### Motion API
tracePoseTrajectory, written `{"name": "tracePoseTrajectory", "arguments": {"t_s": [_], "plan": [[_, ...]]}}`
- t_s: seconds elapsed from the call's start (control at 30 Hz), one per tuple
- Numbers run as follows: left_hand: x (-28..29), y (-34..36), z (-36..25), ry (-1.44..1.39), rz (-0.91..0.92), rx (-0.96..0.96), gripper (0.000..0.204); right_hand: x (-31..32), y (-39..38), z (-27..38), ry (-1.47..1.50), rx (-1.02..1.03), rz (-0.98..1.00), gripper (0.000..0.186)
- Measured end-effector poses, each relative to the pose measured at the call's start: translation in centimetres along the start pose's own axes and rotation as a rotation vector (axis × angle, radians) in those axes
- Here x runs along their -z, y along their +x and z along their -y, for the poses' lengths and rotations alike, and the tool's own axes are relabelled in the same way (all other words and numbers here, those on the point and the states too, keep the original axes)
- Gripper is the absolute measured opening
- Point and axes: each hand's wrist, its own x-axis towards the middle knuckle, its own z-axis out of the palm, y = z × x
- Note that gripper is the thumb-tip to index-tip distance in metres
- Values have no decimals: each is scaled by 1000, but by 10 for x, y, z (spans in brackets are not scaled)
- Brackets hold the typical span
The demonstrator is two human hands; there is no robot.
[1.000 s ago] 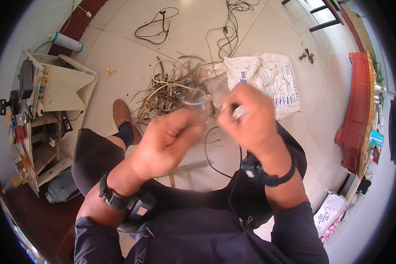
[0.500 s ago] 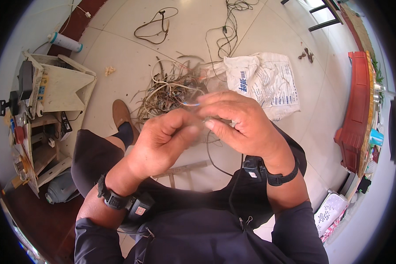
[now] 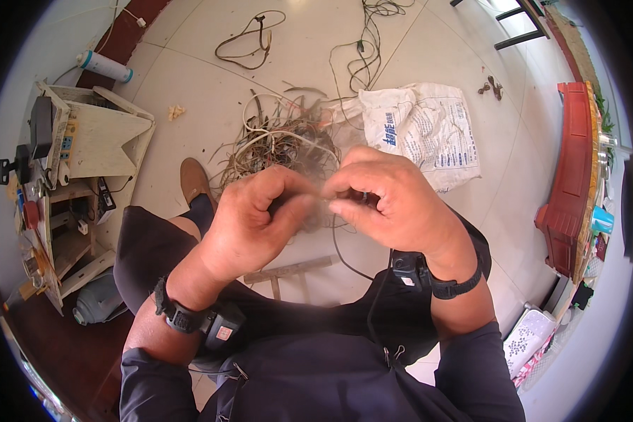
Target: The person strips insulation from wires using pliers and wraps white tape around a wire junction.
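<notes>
My left hand (image 3: 253, 221) is curled in a pinch over my lap, its fingertips smeared by motion. Whatever it grips, if anything, cannot be made out. Tip to tip with it, my right hand (image 3: 394, 200) is closed, thumb against curled fingers, around a thin dark cable. That cable (image 3: 339, 250) hangs below the fingers and curves toward my right thigh. Just beyond both hands lies a tangled heap of old wires (image 3: 267, 141) in brown, grey and white, partly hidden by my fingers.
A crumpled white woven sack (image 3: 439, 141) lies right of the heap. Loose cables (image 3: 366, 56) and a looped cord (image 3: 246, 49) rest on the tiles. A wooden piece (image 3: 292, 271) is below my hands. A worn cabinet (image 3: 102, 137) stands left, a red wooden one (image 3: 570, 179) right.
My right hand's fingers have curled in from a more stretched pose, and the hand has shifted slightly right. My left hand stays in nearly the same place, its fingertips still blurred.
</notes>
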Motion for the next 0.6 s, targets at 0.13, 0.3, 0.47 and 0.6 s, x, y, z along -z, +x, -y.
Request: {"name": "tracePoseTrajectory", "arguments": {"t_s": [0.13,0.3,0.47,0.6], "plan": [[-4,-1,6,17,-44,-39,8,-4,0,1,65,-57,13,12],[-5,-1,9,-81,-29,27,7,-11,-3,-2,391,-185,-18,15],[3,0,6,-327,-116,64,6,-15,-3,-14,261,-207,6,21],[9,4,8,-328,-177,41,11,-19,0,-25,-76,-208,-19,19]]}}
